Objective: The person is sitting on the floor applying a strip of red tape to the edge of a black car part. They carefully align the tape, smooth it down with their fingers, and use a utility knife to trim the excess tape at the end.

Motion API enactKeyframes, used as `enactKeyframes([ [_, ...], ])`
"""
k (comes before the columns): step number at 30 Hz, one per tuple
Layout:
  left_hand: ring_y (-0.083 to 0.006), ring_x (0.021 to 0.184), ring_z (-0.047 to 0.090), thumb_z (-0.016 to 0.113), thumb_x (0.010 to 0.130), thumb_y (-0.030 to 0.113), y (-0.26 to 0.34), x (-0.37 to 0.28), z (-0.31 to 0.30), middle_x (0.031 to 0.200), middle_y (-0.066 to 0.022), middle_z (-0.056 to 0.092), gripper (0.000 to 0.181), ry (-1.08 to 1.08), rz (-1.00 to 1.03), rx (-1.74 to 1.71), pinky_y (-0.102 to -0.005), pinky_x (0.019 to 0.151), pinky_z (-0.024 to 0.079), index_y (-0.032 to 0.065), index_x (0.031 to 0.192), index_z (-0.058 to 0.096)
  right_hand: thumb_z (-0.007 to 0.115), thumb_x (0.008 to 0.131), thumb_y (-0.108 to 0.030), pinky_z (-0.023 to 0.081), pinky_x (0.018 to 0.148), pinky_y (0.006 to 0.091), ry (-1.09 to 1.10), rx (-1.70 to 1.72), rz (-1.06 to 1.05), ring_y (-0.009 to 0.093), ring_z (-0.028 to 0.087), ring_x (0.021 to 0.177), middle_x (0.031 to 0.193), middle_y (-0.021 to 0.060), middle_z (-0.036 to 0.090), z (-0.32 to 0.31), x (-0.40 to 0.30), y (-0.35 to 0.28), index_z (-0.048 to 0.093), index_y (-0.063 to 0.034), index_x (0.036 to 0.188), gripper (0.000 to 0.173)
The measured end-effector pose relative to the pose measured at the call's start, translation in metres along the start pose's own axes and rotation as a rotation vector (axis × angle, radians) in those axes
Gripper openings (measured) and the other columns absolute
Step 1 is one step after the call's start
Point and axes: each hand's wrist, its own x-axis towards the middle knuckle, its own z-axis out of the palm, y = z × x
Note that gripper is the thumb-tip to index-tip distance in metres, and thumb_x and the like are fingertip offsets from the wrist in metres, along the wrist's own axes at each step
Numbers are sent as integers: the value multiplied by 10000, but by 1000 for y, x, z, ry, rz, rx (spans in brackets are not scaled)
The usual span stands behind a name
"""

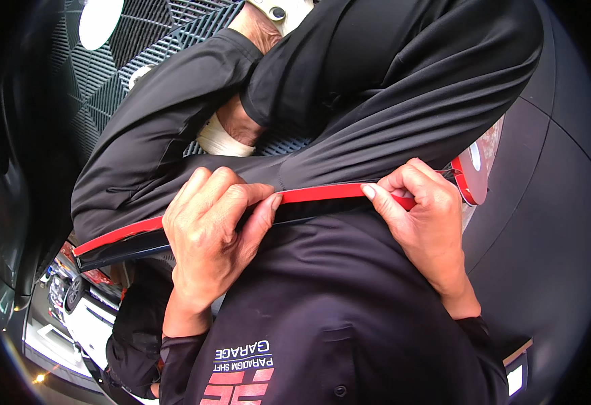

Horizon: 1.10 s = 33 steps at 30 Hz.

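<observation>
A long strip of red-backed adhesive tape (323, 193) runs along the edge of a glossy black trim strip (123, 249). The trim lies across my lap, slanting down to the left. My left hand (212, 230) pinches the tape and trim between thumb and forefinger near the middle. At the right, my right hand (419, 212) grips the tape with its thumb pressed on the red face; its fingers hide part of the tape. Just beyond that hand is a tape roll (473, 174) with a red edge and pale core. The link between roll and strip is partly hidden.
My crossed legs in black trousers (336, 91) rest over ribbed floor tiles (98, 91). A dark grey vehicle panel (518, 212) rises at the right, a dark glossy car body (1, 202) at the left. Another person's dark sleeve (138, 324) and a white car (85, 314) appear lower left.
</observation>
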Motion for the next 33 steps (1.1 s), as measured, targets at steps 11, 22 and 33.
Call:
enactKeyframes([
  [11,-208,718,563,911,791,41,1,-1,2,786,-52,674,168,10,-25,-13,-348,642,421,20,888,776,900,862,-174,487,666,385,3,-3,-13,270,638,636,749,57,659,1,1,0,690,-67,789,247],
  [22,-213,695,559,884,782,81,-6,5,6,787,-11,582,231,7,183,159,-348,615,452,94,995,795,882,877,-167,497,687,412,10,-60,-38,285,671,693,759,65,669,3,3,1,672,-58,781,255],
  [33,-224,801,620,829,835,118,13,34,42,940,-30,631,401,-104,402,197,-379,715,496,144,1231,771,859,902,-185,515,678,417,19,-77,42,289,696,709,791,74,696,-7,2,9,704,-50,820,221],
])
